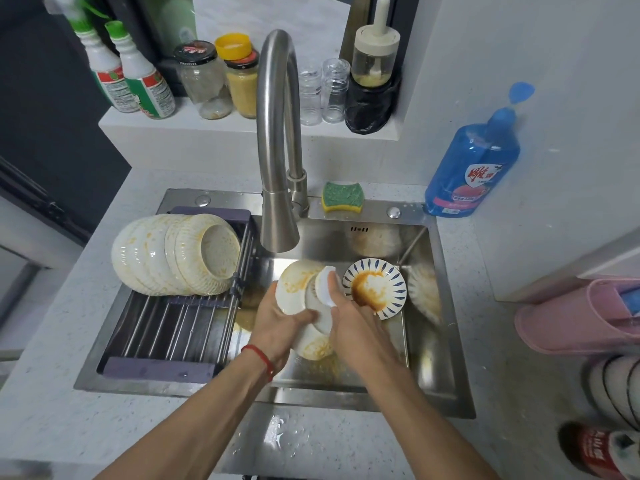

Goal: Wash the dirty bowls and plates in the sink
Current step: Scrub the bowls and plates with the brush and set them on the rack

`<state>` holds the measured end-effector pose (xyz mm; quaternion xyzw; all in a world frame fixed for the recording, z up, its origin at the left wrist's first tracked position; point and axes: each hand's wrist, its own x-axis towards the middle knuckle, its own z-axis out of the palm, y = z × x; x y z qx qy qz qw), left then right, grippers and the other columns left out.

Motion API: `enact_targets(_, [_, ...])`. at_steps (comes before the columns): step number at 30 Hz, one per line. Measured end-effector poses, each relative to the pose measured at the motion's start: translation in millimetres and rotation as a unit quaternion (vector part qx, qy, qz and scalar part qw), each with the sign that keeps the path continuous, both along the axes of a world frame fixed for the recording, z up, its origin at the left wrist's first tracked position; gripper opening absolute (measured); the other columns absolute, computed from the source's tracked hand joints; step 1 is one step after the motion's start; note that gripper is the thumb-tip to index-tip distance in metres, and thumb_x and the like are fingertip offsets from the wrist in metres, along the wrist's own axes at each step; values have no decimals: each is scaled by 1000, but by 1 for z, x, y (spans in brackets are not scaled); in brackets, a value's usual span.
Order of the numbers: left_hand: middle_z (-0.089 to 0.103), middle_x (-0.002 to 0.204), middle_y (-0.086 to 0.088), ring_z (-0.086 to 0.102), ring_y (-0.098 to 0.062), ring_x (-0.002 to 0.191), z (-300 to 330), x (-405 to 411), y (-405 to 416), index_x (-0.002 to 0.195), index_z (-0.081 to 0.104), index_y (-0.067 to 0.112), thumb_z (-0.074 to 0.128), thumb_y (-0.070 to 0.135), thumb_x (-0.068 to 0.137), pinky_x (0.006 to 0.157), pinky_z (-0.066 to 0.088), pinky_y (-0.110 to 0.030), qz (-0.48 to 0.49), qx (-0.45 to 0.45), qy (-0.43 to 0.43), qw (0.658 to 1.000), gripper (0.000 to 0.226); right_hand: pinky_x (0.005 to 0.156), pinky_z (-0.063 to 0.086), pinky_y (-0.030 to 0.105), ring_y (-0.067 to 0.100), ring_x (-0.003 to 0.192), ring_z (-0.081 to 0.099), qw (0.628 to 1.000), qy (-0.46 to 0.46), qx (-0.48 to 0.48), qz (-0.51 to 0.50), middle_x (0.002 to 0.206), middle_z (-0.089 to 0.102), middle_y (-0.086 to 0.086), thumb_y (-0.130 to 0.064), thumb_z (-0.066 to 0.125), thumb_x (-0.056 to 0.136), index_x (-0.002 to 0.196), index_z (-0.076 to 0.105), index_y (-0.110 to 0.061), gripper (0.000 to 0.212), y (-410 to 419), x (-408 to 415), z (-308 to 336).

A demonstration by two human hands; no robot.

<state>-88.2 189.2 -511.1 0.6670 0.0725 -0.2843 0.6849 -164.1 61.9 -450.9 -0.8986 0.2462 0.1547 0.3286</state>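
Two bare forearms reach in over the steel sink [446,299]. The left hand [277,318], red string at its wrist, grips a stack of white sauce-smeared plates [294,285], tilted over the basin, probably so runoff falls inside. The right hand [349,313] pinches a white sponge pad [327,284] against the top plate, seemingly to scrub it. The hands are close together. A blue-patterned plate with brown sauce [375,289] leans just beside, waiting. Stained white ribbed bowls [176,254] lie stacked on the slatted drain rack [166,327], beside the curved steel faucet [278,133].
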Motion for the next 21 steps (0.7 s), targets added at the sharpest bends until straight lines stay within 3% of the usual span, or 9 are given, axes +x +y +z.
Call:
enact_targets(2, [75, 110, -11, 71, -33, 107, 1, 6, 6, 123, 63, 17, 79, -16, 68, 79, 63, -44, -9, -6, -4, 1000, 66, 78, 46, 44, 34, 93, 57, 999, -6, 7, 32, 108, 58, 10, -22, 39, 106, 153, -7, -60, 76, 8, -14, 1])
enact_targets(4, [74, 113, -13, 70, -37, 110, 2, 8, 9, 124, 62, 17, 81, -10, 60, 84, 62, -51, -25, -8, -1, 1000, 71, 74, 47, 43, 32, 88, 55, 1000, 14, -9, 22, 110, 62, 11, -18, 41, 103, 153, -7, -60, 81, -1, -18, -4])
enact_targets(8, [74, 116, -16, 70, -37, 111, 6, 6, 6, 127, 62, 14, 75, -8, 55, 87, 62, -51, -28, -46, 16, 998, 77, 83, 47, 44, 36, 106, 59, 1000, 7, -17, 7, 126, 57, 12, -13, 39, 102, 152, -11, -60, 85, -2, -6, 3])
enact_targets(12, [74, 115, -18, 72, -33, 104, 8, 14, 14, 129, 61, 9, 74, -11, 54, 79, 63, -44, -13, -80, 23, 996, 79, 78, 42, 43, 35, 98, 57, 998, -6, -18, 56, 106, 52, 7, -14, 40, 102, 151, -13, -60, 86, 15, -30, 11])
enact_targets(17, [75, 113, -16, 73, -29, 101, 11, 16, 10, 128, 61, 7, 69, -13, 53, 78, 63, -44, -18, -86, 12, 996, 78, 84, 39, 44, 39, 114, 57, 998, 24, -46, 27, 127, 56, 17, -9, 40, 98, 155, -12, -54, 90, -2, -10, 2])
enact_targets(21, [74, 115, -18, 72, -29, 102, 17, 31, 14, 127, 62, 9, 70, -13, 50, 84, 63, -48, -3, -80, -1, 997, 81, 81, 39, 44, 38, 104, 58, 997, 4, -15, 78, 115, 57, 16, -10, 39, 99, 151, -15, -59, 90, 15, -30, 5])
